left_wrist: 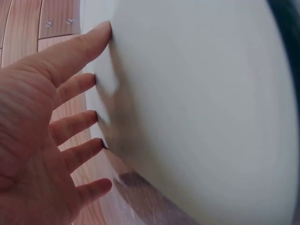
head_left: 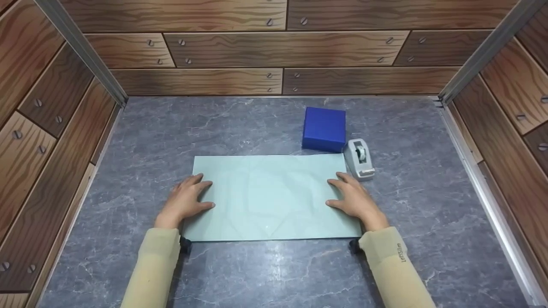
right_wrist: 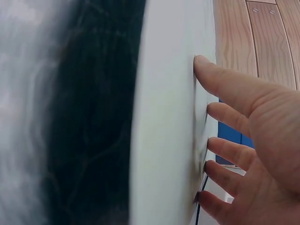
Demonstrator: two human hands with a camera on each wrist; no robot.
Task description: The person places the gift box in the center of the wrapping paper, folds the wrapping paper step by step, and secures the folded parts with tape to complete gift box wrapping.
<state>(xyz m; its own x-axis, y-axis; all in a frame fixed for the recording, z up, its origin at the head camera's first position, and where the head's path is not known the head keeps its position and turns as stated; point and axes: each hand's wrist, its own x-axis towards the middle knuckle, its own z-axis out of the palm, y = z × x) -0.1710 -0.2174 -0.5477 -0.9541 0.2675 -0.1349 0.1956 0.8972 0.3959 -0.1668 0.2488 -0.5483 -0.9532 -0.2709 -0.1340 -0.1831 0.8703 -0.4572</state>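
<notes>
A pale mint-green sheet of paper (head_left: pixel 267 196) lies flat on the grey marbled surface, with faint creases across its middle. My left hand (head_left: pixel 184 200) rests at its left edge, the thumb and fingers spread and their tips on the sheet. At the opposite edge my right hand (head_left: pixel 355 197) touches the paper in the same way, fingers apart. In the left wrist view, the little finger of the left hand (left_wrist: pixel 42 126) reaches past the paper's edge. The right wrist view shows the fingertips of the right hand (right_wrist: pixel 248 140) along the sheet's border.
Behind the paper's right corner stands a blue box (head_left: pixel 324 128). A white tape dispenser (head_left: pixel 359 159) with a roll in it sits beside the box, close to my right hand. Wood-patterned walls (head_left: pixel 222 51) enclose the grey tabletop (head_left: pixel 239 273) at the back and both sides.
</notes>
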